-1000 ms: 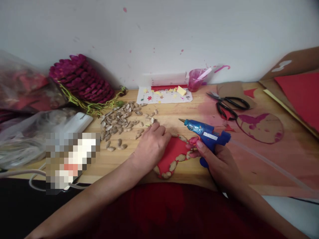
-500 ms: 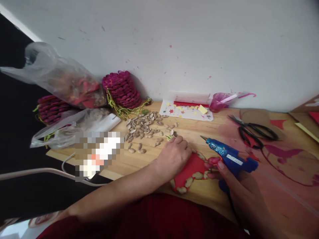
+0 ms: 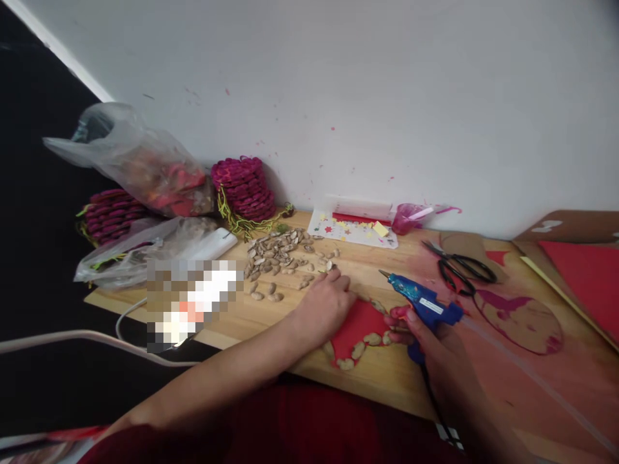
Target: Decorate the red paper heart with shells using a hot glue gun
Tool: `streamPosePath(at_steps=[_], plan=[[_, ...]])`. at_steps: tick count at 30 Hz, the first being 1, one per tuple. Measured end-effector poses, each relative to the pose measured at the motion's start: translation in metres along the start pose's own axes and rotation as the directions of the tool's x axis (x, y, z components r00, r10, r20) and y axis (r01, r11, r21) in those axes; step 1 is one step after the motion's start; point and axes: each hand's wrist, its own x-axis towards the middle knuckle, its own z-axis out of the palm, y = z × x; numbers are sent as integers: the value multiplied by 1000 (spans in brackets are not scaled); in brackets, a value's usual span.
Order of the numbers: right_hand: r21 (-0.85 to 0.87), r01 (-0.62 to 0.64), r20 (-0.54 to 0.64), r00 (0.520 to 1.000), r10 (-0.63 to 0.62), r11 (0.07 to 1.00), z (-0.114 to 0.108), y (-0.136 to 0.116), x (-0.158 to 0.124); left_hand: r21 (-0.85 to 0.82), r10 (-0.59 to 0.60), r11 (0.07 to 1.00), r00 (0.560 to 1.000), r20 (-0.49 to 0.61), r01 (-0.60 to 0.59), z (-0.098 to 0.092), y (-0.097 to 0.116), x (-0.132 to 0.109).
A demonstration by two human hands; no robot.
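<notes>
A blue hot glue gun (image 3: 420, 299) is gripped in my right hand (image 3: 428, 341), its nozzle pointing up and left above the table. Beneath my hands lies a red cutout (image 3: 355, 325) edged with peanut shells (image 3: 372, 339). My left hand (image 3: 325, 306) rests over the cutout's upper left edge with fingers curled down; whatever is under the fingertips is hidden. Right-hand fingertips are close to the cutout's right edge. Just beyond my left hand spreads a pile of loose peanut shells (image 3: 278, 251).
Black-handled scissors (image 3: 464, 267) lie on the right near brown cardboard (image 3: 527, 322). At the back are a sheet of star cutouts (image 3: 316, 231) and a pink cup (image 3: 406, 219). Purple woven baskets (image 3: 244, 187) and plastic bags (image 3: 164, 177) stand on the left. Red sheets (image 3: 585, 283) lie far right.
The view has turned slightly right and up, showing more of the red sheets. My left hand stays at the cutout, and the glue gun is still in my right hand.
</notes>
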Motion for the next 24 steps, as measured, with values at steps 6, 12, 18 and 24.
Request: streamPosePath(at_steps=[6, 12, 18, 24], plan=[[91, 47, 11, 999, -48, 995, 0, 2, 0, -87, -229, 973, 930, -289, 213, -44, -60, -18], [73, 39, 9, 999, -39, 997, -1, -1, -1, -31, -438, 897, 875, -205, 441, -66, -99, -61], [111, 61, -6, 998, -60, 992, 3, -2, -1, -195, -409, 904, 903, -130, 381, -41, -97, -88], [96, 76, -20, 997, -75, 992, 3, -1, -1, -183, -250, 958, 954, -163, 219, -23, -87, -65]])
